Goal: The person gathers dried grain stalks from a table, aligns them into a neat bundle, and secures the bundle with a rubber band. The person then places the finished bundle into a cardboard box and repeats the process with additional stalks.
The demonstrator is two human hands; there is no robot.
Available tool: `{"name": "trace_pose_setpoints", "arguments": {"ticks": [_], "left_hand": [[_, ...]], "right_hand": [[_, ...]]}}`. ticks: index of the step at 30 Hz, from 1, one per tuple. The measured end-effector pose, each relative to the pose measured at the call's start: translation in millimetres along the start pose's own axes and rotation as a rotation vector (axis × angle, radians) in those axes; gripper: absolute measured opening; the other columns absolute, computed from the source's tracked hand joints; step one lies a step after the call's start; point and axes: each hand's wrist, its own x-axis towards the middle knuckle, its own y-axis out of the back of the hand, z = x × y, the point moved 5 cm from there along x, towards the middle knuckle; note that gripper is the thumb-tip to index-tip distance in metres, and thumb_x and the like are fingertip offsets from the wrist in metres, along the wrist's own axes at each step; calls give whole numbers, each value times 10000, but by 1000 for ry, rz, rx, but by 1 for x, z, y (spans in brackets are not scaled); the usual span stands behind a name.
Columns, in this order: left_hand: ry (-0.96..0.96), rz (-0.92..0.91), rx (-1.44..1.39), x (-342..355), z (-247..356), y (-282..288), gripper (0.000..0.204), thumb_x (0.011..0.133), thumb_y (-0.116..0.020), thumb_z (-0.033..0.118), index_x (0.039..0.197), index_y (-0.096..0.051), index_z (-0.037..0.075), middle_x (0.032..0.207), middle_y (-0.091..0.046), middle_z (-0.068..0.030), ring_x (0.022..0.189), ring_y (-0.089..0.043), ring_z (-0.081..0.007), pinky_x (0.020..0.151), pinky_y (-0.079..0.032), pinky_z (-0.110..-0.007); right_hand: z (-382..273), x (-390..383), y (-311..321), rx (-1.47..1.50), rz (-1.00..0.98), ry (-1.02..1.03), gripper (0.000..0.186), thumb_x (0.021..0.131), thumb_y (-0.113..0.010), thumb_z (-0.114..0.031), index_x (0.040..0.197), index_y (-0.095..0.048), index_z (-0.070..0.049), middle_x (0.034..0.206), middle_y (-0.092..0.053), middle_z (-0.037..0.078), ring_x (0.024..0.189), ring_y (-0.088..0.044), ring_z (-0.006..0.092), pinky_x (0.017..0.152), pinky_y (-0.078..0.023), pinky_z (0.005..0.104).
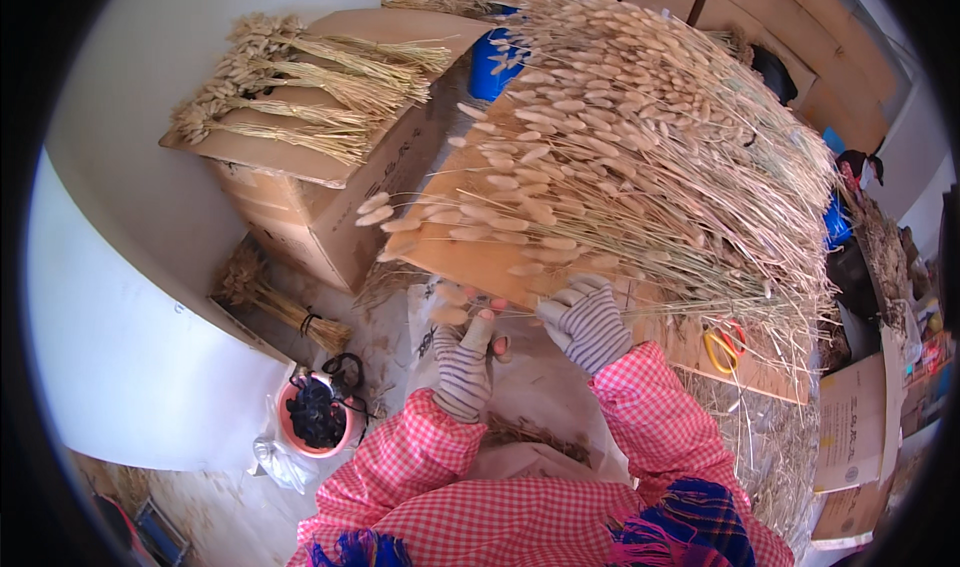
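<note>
A large heap of dried bunny-tail grass (620,137) covers a wooden board (440,252), its fluffy heads to the left and stems to the right. My left hand (465,362), in a striped glove with bare fingertips, is closed just off the board's near edge. Beside its fingers are a couple of fluffy heads (449,314), their thin stems running toward my right hand (585,322). That hand, in a matching glove, is closed on the stems at the board's edge; its fingertips are partly hidden. Scissors (722,347) with yellow and red handles lie to its right.
Tied bunches (320,87) lie on a cardboard box (300,207) at the left. Another bunch (285,302) is on the floor. Below it stands a pink bucket (345,432) with black strips. A blue bucket (492,67) stands behind the board; cartons (850,427) stack at the right.
</note>
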Motion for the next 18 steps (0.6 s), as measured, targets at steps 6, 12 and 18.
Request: {"name": "trace_pose_setpoints", "arguments": {"ticks": [6,12,18], "left_hand": [[-6,-22,214,10,-3,-1,165,872,-672,187,957,-635,50,795,-586,-11,544,-476,-100,480,-413,-243],[133,15,215,23,-7,3,186,873,-673,215,964,-638,55,760,-584,2,532,-451,-86,464,-383,-240],[162,23,186,22,-8,-1,168,882,-661,206,968,-639,63,735,-592,8,530,-453,-83,463,-377,-232]], "right_hand": [[18,-4,33,73,159,-105,236,686,-690,-150,911,-623,-128,950,-611,64,939,-563,311,881,-409,455],[24,-32,51,46,296,-62,196,671,-663,-133,850,-585,-117,1019,-576,61,967,-552,286,910,-403,474],[15,-36,6,-222,239,2,207,682,-648,-111,874,-572,-128,1071,-552,46,1016,-532,255,927,-395,469]]}}
